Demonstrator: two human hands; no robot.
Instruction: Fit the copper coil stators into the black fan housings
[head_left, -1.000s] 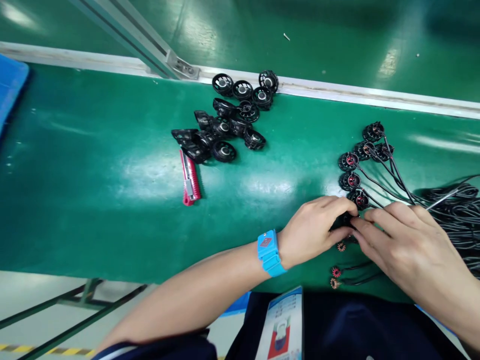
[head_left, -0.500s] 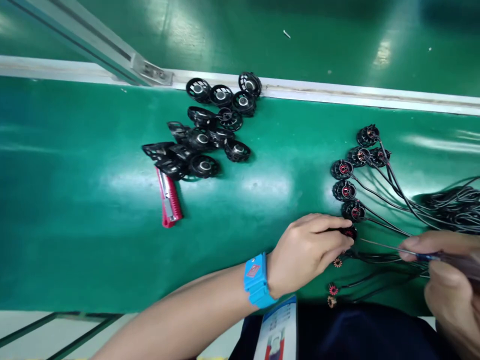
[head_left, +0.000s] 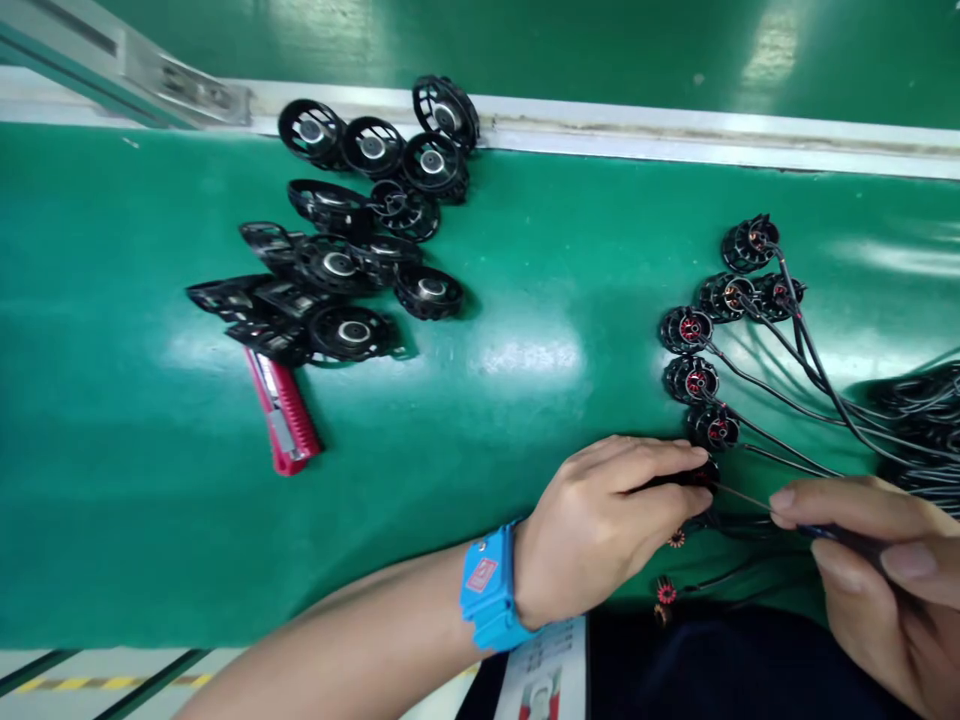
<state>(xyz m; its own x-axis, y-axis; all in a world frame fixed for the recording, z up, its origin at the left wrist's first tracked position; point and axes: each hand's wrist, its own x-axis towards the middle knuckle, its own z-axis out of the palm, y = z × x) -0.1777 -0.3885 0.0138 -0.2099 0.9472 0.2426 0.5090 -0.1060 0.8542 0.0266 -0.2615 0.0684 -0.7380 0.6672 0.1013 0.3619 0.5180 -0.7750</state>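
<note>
My left hand (head_left: 611, 525), with a blue strap (head_left: 491, 590) on its wrist, is closed on a small round black motor housing (head_left: 706, 472), mostly hidden by the fingers. My right hand (head_left: 877, 570) grips a thin-shafted screwdriver (head_left: 825, 533). Its tip meets the housing or lies just beside it; I cannot tell which. Just beyond my left fingers sits another black housing (head_left: 714, 428) with red windings inside and a cable running out to the right. Below the hands lie a red-wound stator (head_left: 666, 591) and a copper-coloured stator (head_left: 661, 615), both on cables.
Several cabled housings (head_left: 686, 328) stand in a rough column beyond my hands. Coiled black cables (head_left: 926, 405) lie at the right. Further left is a pile of black spoked rotor parts (head_left: 352, 330) partly over a red utility knife (head_left: 289, 420). A metal post (head_left: 187, 85) rises by the white strip (head_left: 600, 130).
The screwdriver has moved left, bringing its tip from a gap away up to the housing in my left hand. My left hand keeps its hold. The view has shifted closer.
</note>
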